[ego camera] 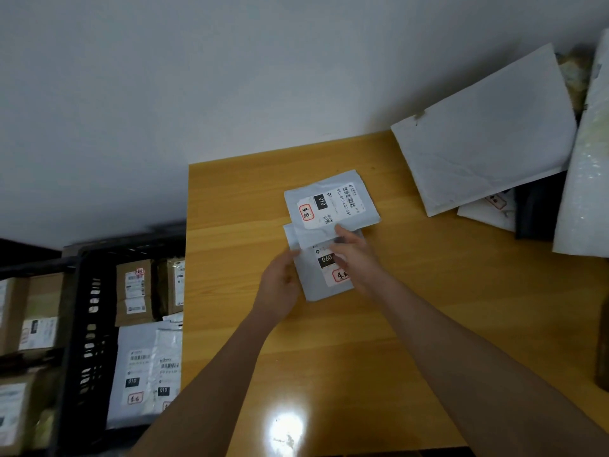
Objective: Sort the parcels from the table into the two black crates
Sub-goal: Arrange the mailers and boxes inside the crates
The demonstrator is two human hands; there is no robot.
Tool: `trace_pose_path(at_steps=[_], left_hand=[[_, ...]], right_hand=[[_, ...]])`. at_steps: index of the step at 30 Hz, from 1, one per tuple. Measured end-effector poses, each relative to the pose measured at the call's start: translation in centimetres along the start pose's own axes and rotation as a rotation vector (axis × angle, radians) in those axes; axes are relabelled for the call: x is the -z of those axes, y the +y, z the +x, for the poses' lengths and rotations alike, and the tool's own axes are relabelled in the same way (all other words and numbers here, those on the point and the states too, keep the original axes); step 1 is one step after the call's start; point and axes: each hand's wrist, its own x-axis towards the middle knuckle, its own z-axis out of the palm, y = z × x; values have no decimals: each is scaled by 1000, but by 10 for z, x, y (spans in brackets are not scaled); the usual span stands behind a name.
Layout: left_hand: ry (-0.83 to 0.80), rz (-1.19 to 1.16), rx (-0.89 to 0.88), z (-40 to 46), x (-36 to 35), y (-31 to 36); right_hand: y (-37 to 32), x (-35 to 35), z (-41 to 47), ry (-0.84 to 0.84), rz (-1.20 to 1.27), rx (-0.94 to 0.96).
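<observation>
A grey parcel marked 060 lay on the wooden table, held between both hands. The left hand gripped its left edge; the right hand lay over its upper right part, fingers curled on it. Just beyond, touching it, lay a grey parcel marked 010. Left of the table stood a black crate holding parcels.
</observation>
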Motion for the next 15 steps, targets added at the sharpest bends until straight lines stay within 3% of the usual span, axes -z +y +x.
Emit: trace_pose_path(at_steps=[3,5,9,12,15], left_hand=[[246,-12,30,-4,8,2],[288,-21,23,-4,11,2],[187,-12,40,-2,1,-4],[69,20,46,-4,-12,-12],[130,-59,179,-6,-17,-12]], right_hand=[[-6,21,-3,108,-77,90],[-7,37,-4,118,-163,115],[1,60,-8,94,-437,213],[16,68,-13,71,-508,251],[29,71,-15,54,-583,315]])
